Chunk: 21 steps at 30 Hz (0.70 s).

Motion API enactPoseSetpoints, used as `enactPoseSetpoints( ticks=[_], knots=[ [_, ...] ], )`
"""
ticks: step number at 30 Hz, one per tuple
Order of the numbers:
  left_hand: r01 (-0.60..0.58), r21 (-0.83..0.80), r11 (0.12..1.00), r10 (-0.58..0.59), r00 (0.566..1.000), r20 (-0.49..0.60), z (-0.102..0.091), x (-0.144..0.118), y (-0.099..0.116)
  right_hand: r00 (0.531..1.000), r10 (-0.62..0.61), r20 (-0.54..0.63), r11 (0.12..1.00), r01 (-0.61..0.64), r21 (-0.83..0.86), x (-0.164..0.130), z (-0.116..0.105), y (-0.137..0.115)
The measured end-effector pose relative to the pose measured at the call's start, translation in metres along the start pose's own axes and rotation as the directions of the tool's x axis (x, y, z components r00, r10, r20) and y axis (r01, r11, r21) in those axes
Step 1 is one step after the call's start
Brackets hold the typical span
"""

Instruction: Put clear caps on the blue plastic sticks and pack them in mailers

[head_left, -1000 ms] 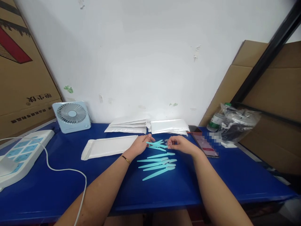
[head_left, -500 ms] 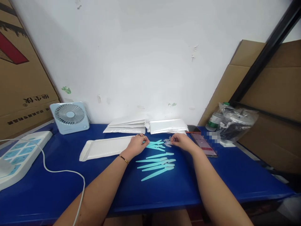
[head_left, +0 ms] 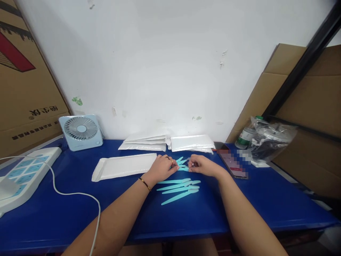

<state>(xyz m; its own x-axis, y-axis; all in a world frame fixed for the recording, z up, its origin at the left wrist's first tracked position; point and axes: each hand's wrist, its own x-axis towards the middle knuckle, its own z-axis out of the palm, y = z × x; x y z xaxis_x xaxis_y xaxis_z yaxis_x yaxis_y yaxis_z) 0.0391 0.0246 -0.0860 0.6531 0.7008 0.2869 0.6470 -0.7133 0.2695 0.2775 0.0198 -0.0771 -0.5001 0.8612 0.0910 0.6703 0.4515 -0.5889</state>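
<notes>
My left hand (head_left: 164,169) is closed, thumb and fingers pinching a turquoise eyebrow razor (head_left: 183,168) whose far end points right. My right hand (head_left: 201,165) meets that end in a pinch, seemingly on a small clear cap that its fingers mostly hide. Behind the fingers lie more turquoise razors (head_left: 180,160), partly covered by my left hand. A few clear caps (head_left: 188,160) show beside my right fingertips. Nearer to me, several razors (head_left: 179,197) with pale covers on their heads lie in a loose row on the blue table (head_left: 144,222).
A white padded mailer (head_left: 125,166) lies left of my hands, with stacked mailers (head_left: 192,143) by the wall. A fan (head_left: 82,131), a power strip (head_left: 29,177) and a white cable (head_left: 71,193) are on the left. A phone (head_left: 232,164), bottle (head_left: 243,138) and bagged item (head_left: 269,144) are on the right.
My left hand has moved right and slightly nearer, closer to my right hand. The farthest razor of the near row no longer shows in its place. My right hand has left the loose caps.
</notes>
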Motion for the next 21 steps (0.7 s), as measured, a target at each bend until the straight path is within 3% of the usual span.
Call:
enactPoseSetpoints(
  ticks=[5, 9, 12, 16, 18, 21],
  knots=[
    [0.04, 0.129, 0.991, -0.033, 0.998, -0.053, -0.001, 0.002, -0.005, 0.993, -0.043, -0.113, 0.999, 0.039, -0.038, 0.004, 0.001, 0.001],
    [0.15, 0.081, 0.985, -0.142, 0.985, -0.101, 0.001, 0.002, -0.015, 0.979, 0.042, -0.197, 0.99, -0.068, -0.124, 0.005, -0.004, 0.021],
    [0.142, 0.04, 0.989, -0.138, 0.987, -0.086, 0.005, 0.002, -0.017, 0.964, 0.095, -0.248, 0.974, -0.141, -0.177, 0.007, -0.005, 0.03],
    [0.132, 0.004, 0.991, -0.13, 0.981, -0.146, 0.005, 0.002, -0.013, 0.956, 0.074, -0.284, 0.978, -0.125, -0.166, 0.005, -0.004, 0.023],
    [0.124, -0.016, 0.992, -0.125, 0.983, -0.137, 0.0, 0.001, -0.009, 0.97, 0.068, -0.234, 0.991, -0.092, -0.092, 0.001, -0.006, 0.015],
    [0.037, -0.063, 0.997, -0.037, 0.999, 0.006, -0.007, -0.003, -0.002, 0.999, 0.054, 0.005, 0.998, -0.054, 0.013, -0.007, -0.011, 0.004]
  ],
)
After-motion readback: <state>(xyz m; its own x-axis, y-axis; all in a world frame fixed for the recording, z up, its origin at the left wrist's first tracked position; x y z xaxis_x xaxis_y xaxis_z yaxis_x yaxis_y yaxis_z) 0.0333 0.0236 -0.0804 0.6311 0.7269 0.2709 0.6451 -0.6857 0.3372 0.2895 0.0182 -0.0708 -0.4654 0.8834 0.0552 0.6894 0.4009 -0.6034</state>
